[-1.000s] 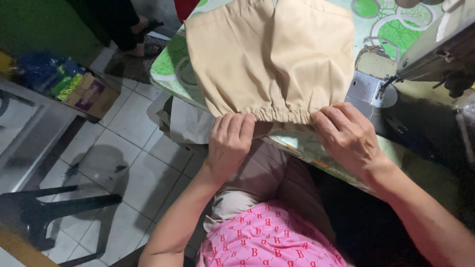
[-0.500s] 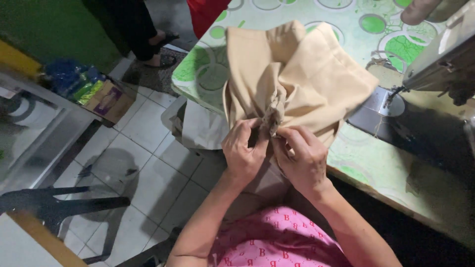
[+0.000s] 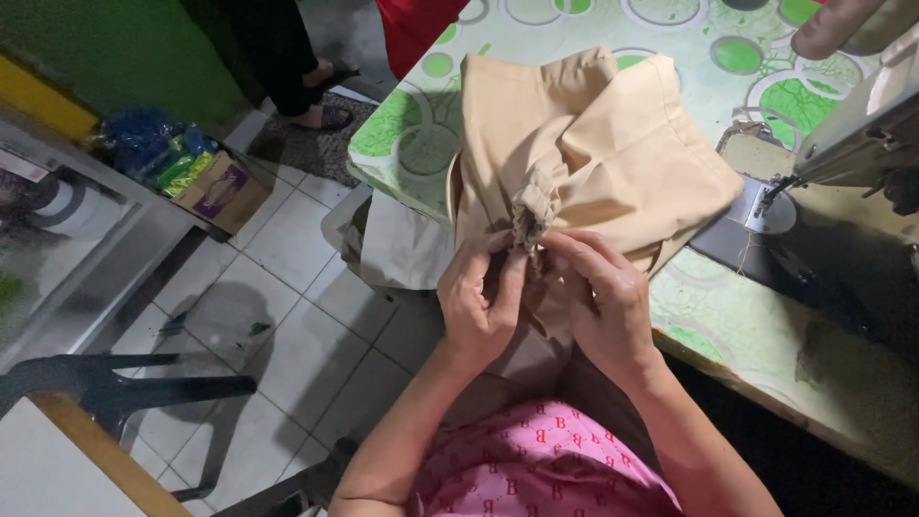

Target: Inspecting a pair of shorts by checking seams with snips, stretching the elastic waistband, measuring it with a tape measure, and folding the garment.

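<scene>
Head camera looks down on a person seated at a surface (image 3: 862,383) covered with a cloth of green and white circles. A beige fabric piece (image 3: 613,163) lies spread over the near edge of that surface, and its lower part is drawn together into a bunched, puckered ridge (image 3: 531,206) that runs down toward the hands. The left hand (image 3: 483,302) is closed, fingers curled and pinching the gathered end of the fabric from the left. The right hand (image 3: 603,297) is closed too, fingertips meeting the same gathered end from the right, so both hands touch each other around it just off the surface edge. A sewing machine (image 3: 862,134) stands at the right of the surface, its metal needle plate (image 3: 766,215) just beside the fabric. The person wears a pink patterned top (image 3: 546,469). On the tiled floor (image 3: 287,316) at the left sits a cardboard box (image 3: 222,191), and a sandalled foot (image 3: 325,117) of another person stands beyond it.
</scene>
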